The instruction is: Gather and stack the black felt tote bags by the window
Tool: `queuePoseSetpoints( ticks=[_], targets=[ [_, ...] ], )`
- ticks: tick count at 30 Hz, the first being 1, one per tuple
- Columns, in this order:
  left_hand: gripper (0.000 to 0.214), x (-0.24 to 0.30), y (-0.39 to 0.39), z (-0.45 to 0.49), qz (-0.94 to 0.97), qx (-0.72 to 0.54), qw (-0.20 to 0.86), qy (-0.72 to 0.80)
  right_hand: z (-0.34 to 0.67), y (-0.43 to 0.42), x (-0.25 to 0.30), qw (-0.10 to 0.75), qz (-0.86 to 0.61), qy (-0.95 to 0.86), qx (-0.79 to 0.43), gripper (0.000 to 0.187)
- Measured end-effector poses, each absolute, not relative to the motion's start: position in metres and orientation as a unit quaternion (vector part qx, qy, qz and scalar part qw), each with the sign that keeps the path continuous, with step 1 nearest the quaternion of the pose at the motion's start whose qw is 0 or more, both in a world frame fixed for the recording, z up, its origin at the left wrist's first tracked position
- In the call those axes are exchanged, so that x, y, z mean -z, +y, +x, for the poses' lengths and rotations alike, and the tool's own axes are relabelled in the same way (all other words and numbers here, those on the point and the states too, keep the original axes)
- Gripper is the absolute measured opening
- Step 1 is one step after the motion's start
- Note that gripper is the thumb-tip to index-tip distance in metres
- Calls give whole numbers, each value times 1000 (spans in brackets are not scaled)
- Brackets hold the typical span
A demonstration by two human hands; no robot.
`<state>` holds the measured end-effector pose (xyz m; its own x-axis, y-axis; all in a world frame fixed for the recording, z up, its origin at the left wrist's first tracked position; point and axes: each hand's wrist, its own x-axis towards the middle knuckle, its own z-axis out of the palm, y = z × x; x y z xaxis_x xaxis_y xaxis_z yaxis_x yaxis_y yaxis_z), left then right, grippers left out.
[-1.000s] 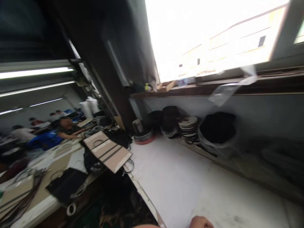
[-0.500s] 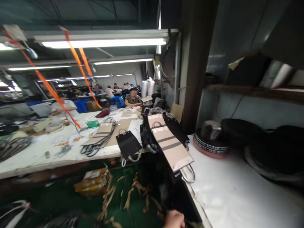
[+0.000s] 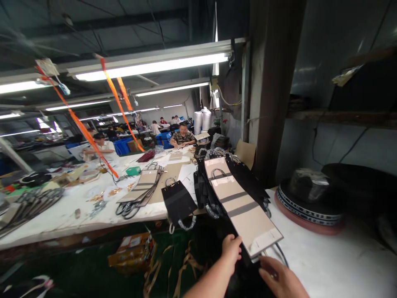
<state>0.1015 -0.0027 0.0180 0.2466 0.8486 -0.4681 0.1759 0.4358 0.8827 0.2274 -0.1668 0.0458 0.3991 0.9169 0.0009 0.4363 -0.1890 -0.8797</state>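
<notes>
A stack of flat beige paper bags (image 3: 242,207) with dark stripes and cord handles lies on black bags at the corner of a white table (image 3: 335,265). My left hand (image 3: 231,249) reaches up to the near end of that stack, fingers curled at its lower edge. My right hand (image 3: 276,276) sits just below the stack's near corner, its thumb touching black material under the beige bags. Whether either hand grips anything is hidden.
A flat black bag (image 3: 178,201) overhangs the long work table (image 3: 62,215) on the left, beside more beige bags (image 3: 142,186). Ribbon reels (image 3: 310,203) stand at the right. A cardboard box (image 3: 133,252) and paper strips lie on the green floor. Several people sit further back.
The view has swung from the window and right-hand table round to the long work table. Both my hands have come up from the bottom edge to the beige bag stack.
</notes>
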Motion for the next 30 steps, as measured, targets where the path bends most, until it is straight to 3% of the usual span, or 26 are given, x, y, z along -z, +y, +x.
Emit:
queuePoseSetpoints(
  ticks=[5, 10, 14, 17, 20, 23, 25, 30],
  targets=[
    [31, -1, 51, 129, 483, -254, 655, 522, 240, -44, -86, 332, -777, -513, -153, 50],
    [50, 6, 85, 145, 514, -241, 665, 485, 231, 78, -96, 161, -852, -483, -118, 64],
    [51, -16, 112, 139, 602, -229, 671, 367, 236, 129, -101, 77, -867, -483, -94, 51],
    [32, -44, 153, 123, 685, -198, 648, 268, 255, 140, -108, 85, -870, -481, -68, 47],
    [24, -69, 223, 111, 721, -292, 556, 293, 271, 149, -121, 118, -884, -451, -40, 48],
    [49, -81, 311, 115, 659, -408, 463, 430, 277, 169, -141, 141, -899, -414, 6, 47],
    [67, -82, 366, 124, 630, -423, 449, 471, 275, 187, -153, 148, -905, -396, 44, 45],
    [73, -77, 444, 142, 598, -399, 490, 493, 257, 236, -151, 158, -860, -479, 76, 43]
  ],
)
